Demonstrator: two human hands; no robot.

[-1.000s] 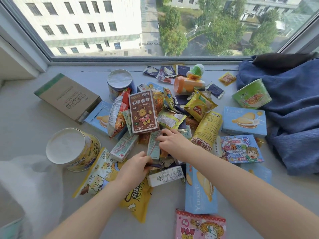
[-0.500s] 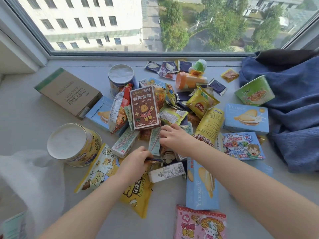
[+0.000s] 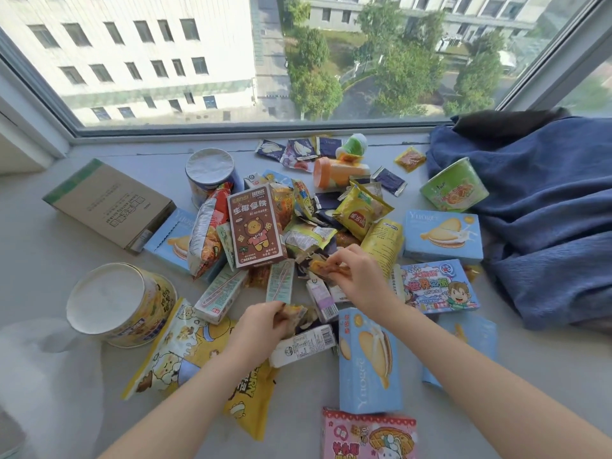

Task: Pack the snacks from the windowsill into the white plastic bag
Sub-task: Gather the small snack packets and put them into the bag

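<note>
A heap of snacks covers the windowsill [image 3: 46, 246]: a brown bear box [image 3: 256, 225], light blue biscuit boxes [image 3: 367, 359], a yellow chip bag [image 3: 359, 212] and a round tub [image 3: 116, 306]. My left hand [image 3: 261, 326] grips a small orange-brown packet [image 3: 293, 314] near the front of the heap. In the middle of the heap, my right hand [image 3: 361, 279] pinches another small orange packet [image 3: 326, 267]. The white plastic bag [image 3: 39, 369] lies blurred at the lower left edge.
A cardboard box [image 3: 106, 202] lies at the left. A blue blanket [image 3: 546, 220] is bunched at the right, with a green noodle cup [image 3: 453, 187] against it. A pink box [image 3: 367, 435] sits at the near edge. The window frame [image 3: 231, 127] borders the far side.
Both hands have closed on small orange packets among the snacks; the right hand's packet has come up slightly out of the heap. The camera has tipped a little.
</note>
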